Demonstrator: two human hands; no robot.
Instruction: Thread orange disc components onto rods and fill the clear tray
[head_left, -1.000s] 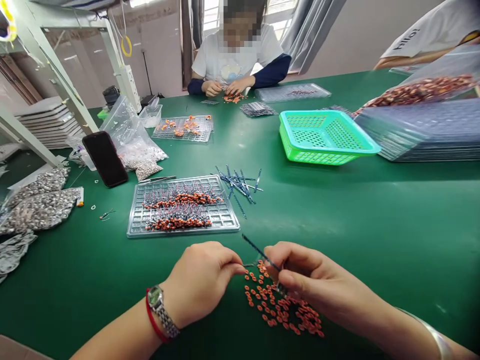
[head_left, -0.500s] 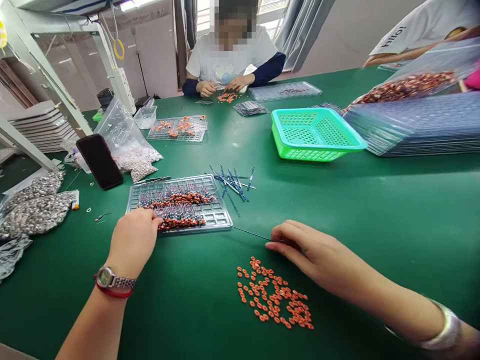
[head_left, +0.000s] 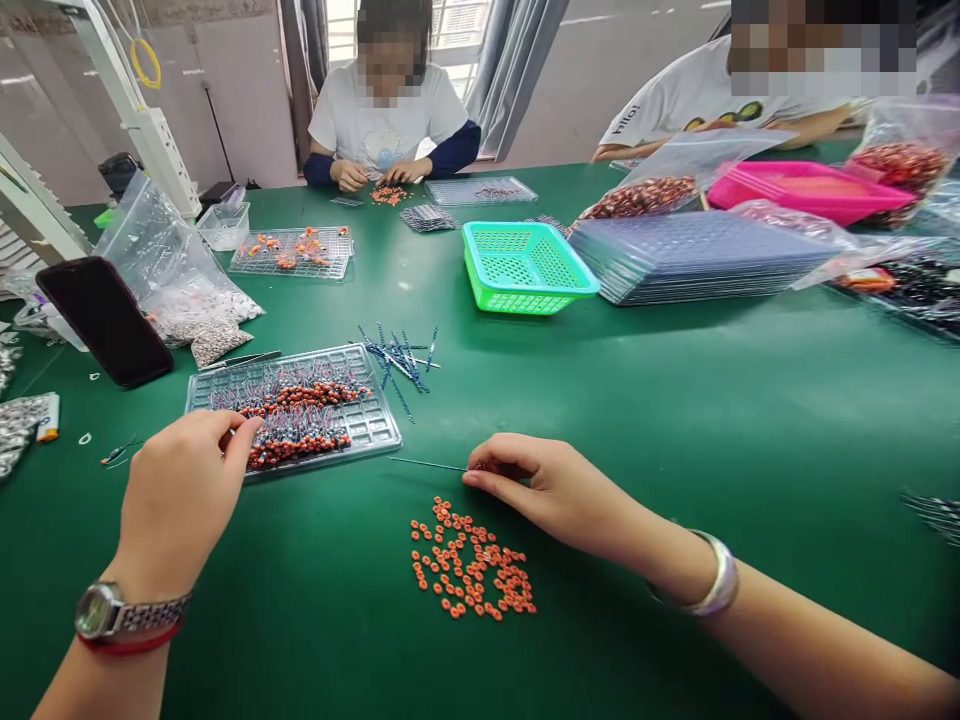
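My left hand (head_left: 180,485), with a watch and red band at the wrist, is over the front left of a clear plastic tray (head_left: 379,432). Its thumb and forefinger are pinched together at the rows of small parts (head_left: 300,447) with orange ends and thin wires; whatever they hold is too small to make out. My right hand (head_left: 536,490) pinches a thin, dark needle-like rod (head_left: 427,464), which points left toward the tray's corner. Just below that hand lies a loose scatter of small orange rings (head_left: 469,565) on the green table (head_left: 637,420).
Blue strips (head_left: 401,357) lie behind the tray, with tweezers (head_left: 240,361) along its back edge. Farther off stand a green basket (head_left: 529,268), stacked clear trays (head_left: 697,255) and a pink basket (head_left: 810,190). A phone (head_left: 105,320) leans at left. Two people sit across the table.
The view has turned to the right, so everything sits farther left, and a second person and the pink basket show more. Relative to the tray, both hands have barely moved.
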